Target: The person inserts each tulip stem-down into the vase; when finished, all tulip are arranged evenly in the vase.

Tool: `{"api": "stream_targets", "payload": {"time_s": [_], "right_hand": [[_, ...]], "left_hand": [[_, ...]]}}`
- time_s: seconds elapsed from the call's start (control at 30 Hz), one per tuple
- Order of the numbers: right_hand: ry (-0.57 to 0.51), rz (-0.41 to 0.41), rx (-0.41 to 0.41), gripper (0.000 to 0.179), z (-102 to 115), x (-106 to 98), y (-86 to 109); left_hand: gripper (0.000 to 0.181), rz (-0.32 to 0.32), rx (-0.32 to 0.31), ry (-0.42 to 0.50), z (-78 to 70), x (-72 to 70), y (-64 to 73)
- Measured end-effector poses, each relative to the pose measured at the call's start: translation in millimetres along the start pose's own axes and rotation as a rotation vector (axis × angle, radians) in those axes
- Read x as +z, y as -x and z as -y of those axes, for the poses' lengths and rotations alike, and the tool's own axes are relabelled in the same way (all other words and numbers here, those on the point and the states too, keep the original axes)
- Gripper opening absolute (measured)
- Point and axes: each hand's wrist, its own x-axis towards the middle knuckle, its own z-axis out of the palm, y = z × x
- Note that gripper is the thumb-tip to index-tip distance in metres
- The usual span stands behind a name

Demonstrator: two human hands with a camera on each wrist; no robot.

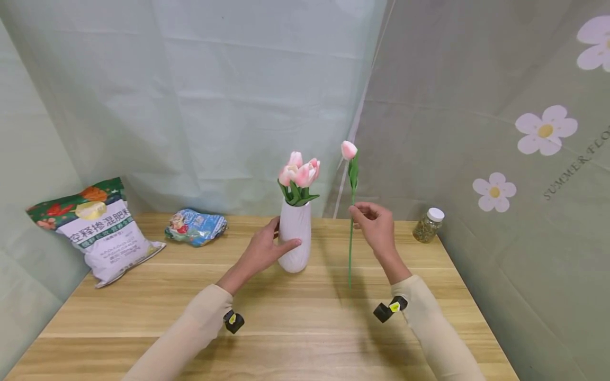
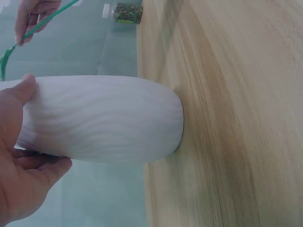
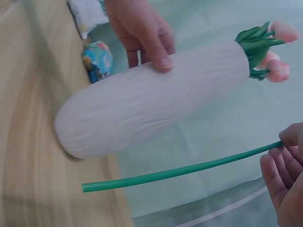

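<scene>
A white ribbed vase [image 1: 295, 238] stands upright on the wooden table, with several pink tulips [image 1: 300, 172] and green leaves rising from its mouth. My left hand [image 1: 267, 244] grips the vase from its left side, thumb across the front and fingers behind, as the left wrist view shows on the vase wall [image 2: 104, 118]. To the right of the vase, my right hand [image 1: 376, 227] pinches the green stem of a single tulip [image 1: 349, 151] between thumb and fingers. That tulip is held upright, bloom at the top; its bare stem end [image 3: 94, 186] hangs below the hand.
A white and green fertilizer bag [image 1: 111, 233] leans at the left edge of the table. Beside it lies a crumpled blue packet [image 1: 196, 227]. At the back right stands a white-lidded jar [image 1: 429, 226] of dried bits. Cloth backdrops [image 1: 267, 95] hang behind and at the sides.
</scene>
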Motion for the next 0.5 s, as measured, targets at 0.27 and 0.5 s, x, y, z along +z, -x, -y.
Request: {"api": "stream_targets", "payload": {"time_s": [0.27, 0.5], "right_hand": [[-0.054, -0.04, -0.062, 0.032, 13, -7, -6.8], [-0.083, -0.076, -0.134, 0.03, 28, -9, -11.7]], "left_hand": [[0.087, -0.001, -0.007, 0.001, -0.1, -0.4, 0.5], [0.086, -0.001, -0.003, -0.004, 0.7, -0.2, -0.2]]}}
